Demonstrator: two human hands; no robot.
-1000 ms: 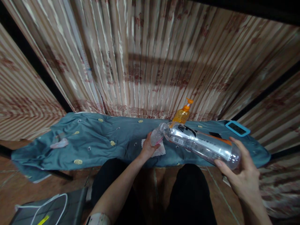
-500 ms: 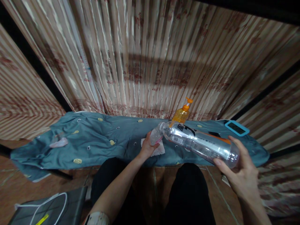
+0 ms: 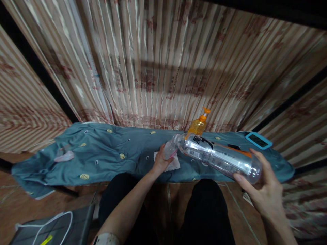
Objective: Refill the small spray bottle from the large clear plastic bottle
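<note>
My right hand (image 3: pixel 265 183) grips the base end of a large clear bottle (image 3: pixel 224 159) with a silver label. The bottle lies tilted in the air, its neck pointing left and a little raised. Its mouth meets the top of a small clear bottle (image 3: pixel 170 147), around which the fingers of my left hand (image 3: pixel 160 161) are wrapped. Whether liquid passes between the two cannot be made out. Under the small bottle a white tissue (image 3: pixel 174 164) lies on the teal cloth (image 3: pixel 138 146). Behind the large bottle's neck stands an orange pump bottle (image 3: pixel 197 125).
A blue-framed device (image 3: pixel 258 140) lies at the cloth's right end, with a dark flat object (image 3: pixel 234 147) left of it. A pale pinkish item (image 3: pixel 64 156) is at the left. A striped curtain (image 3: pixel 158 68) hangs behind; a dark case (image 3: pixel 76 224) with a white cable is bottom left.
</note>
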